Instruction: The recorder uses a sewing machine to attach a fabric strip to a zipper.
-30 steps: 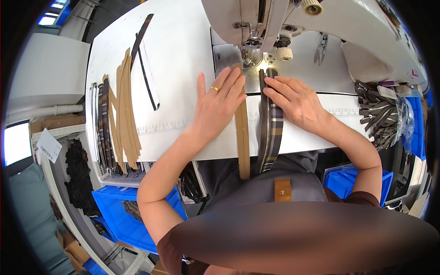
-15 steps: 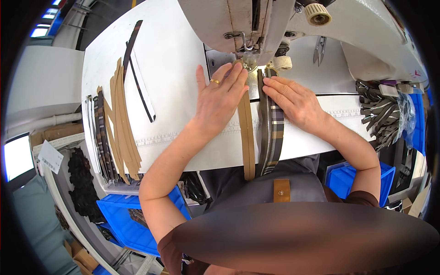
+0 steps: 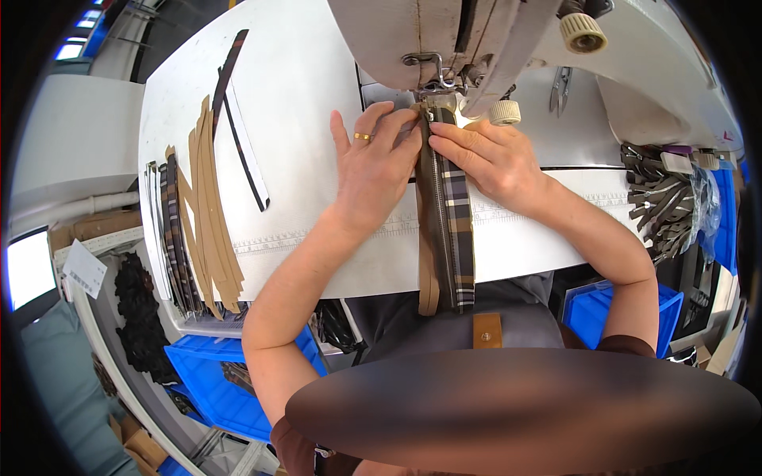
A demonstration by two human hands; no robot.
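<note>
White tabletop spans ctr of frame, printed ruler scale along its near part; sewing machine at upper ctr.

Zipper strip w/ plaid edge runs vert. at frame ctr, from under machine head down past table's near edge, metal teeth facing up. Tan strip lies along its L side, partly covered by it.

L hand: palm down, fingers bent, tips at L edge of strips nr machine; little finger well apart, others closer tog. Ring on one finger. Pinch underneath: can't tell.

R hand: fingers nearly tog., slightly curled, tips touching zipper strip just below machine head. Thumb hidden, so grip vs. flat press can't tell.

Surroundings: stack of tan strips at L of frame; snips upper R; bunch of dark zippers far R; blue bin lower L.
</note>
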